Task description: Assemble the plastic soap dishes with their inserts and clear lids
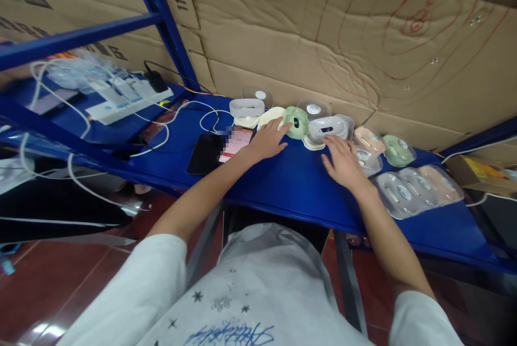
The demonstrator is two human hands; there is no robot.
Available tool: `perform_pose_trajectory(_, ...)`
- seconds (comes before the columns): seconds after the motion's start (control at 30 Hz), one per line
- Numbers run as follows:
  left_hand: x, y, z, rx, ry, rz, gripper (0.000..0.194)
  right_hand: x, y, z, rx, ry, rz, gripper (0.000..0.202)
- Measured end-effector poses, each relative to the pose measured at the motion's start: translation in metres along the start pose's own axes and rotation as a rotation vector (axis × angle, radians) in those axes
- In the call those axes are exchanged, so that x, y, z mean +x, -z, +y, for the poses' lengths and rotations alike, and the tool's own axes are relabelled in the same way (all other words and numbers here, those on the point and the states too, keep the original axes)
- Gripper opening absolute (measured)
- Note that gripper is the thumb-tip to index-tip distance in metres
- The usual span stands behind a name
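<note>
With the left hand and right hand spread, apparently gripping nothing, a careless nudge could have knocked the green dish, between the cream dish and grey dish, into either.

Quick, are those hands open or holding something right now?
Left hand: open, at the green dish.
Right hand: open, at the pale grey dish.

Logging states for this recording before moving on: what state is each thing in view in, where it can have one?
Left hand, open, fingers over the cream dish and at the green dish.
Right hand, open, fingertips at the grey dish.
Phone, screen lit.
Black flat device, dark; on or off unclear.
Power strip, adapters plugged in.
Row of three dishes, under clear plastic.
</note>
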State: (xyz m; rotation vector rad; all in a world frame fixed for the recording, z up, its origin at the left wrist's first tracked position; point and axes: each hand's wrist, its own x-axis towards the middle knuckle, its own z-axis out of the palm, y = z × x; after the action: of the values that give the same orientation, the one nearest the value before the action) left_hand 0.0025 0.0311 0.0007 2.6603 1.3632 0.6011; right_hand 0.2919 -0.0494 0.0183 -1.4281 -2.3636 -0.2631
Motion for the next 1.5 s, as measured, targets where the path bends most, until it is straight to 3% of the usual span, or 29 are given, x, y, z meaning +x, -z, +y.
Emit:
perform_pose_trajectory(0.07,0.014,-0.006,-0.008,0.006,-0.038,0.029,0.048,0.016,-0.018,-0.009,-0.003,-0.006,-0.017,0.051)
perform_pose_trajectory(0.17,0.013,-0.012,-0.014,-0.049,-0.129,0.067,0.023,0.021,-0.036,-0.02,0.024,0.027,-0.023,0.058)
perform_pose_trajectory(0.3,0.003,-0.013,-0.008,-0.206,-0.306,0.154,0.02,0.009,-0.041,-0.028,0.096,0.089,0.011,0.061)
perform_pose_trajectory(0.5,0.001,-0.006,0.012,-0.374,-0.375,0.313,0.018,0.008,-0.043,-0.02,0.21,0.013,0.085,0.034)
perform_pose_trajectory(0.6,0.0,-0.002,0.01,-0.314,-0.321,0.258,0.022,0.009,-0.047,-0.016,0.214,0.076,0.03,0.03)
perform_pose_trajectory(0.73,-0.001,0.0,0.001,-0.165,-0.241,0.084,0.043,0.01,-0.048,-0.017,0.234,0.099,-0.036,0.024)
perform_pose_trajectory(0.83,-0.001,0.004,0.0,-0.19,-0.215,0.104,0.048,0.01,-0.045,-0.019,0.455,0.049,-0.034,0.026)
perform_pose_trajectory(1.0,-0.002,0.014,0.006,-0.323,-0.164,0.343,0.037,0.008,-0.047,-0.024,1.119,-0.269,-0.085,0.047)
perform_pose_trajectory(1.1,-0.004,0.012,0.007,-0.339,-0.223,0.221,0.052,0.009,-0.054,-0.028,1.363,-0.368,-0.131,0.05)
perform_pose_trajectory(1.17,-0.005,0.006,0.006,-0.285,-0.247,0.057,0.073,0.009,-0.058,-0.029,1.316,-0.335,-0.147,0.05)
perform_pose_trajectory(1.23,-0.005,0.001,0.003,-0.255,-0.242,-0.035,0.085,0.007,-0.06,-0.029,1.135,-0.243,-0.147,0.05)
perform_pose_trajectory(1.3,-0.003,-0.001,0.001,-0.311,-0.236,-0.023,0.083,0.005,-0.058,-0.029,0.907,-0.137,-0.123,0.047)
perform_pose_trajectory(1.4,-0.002,0.001,0.0,-0.431,-0.179,0.084,0.085,0.002,-0.052,-0.032,0.506,0.003,-0.109,0.045)
perform_pose_trajectory(1.5,-0.001,0.001,0.002,-0.375,-0.069,0.135,0.088,0.001,-0.045,-0.036,0.226,0.101,-0.15,0.052)
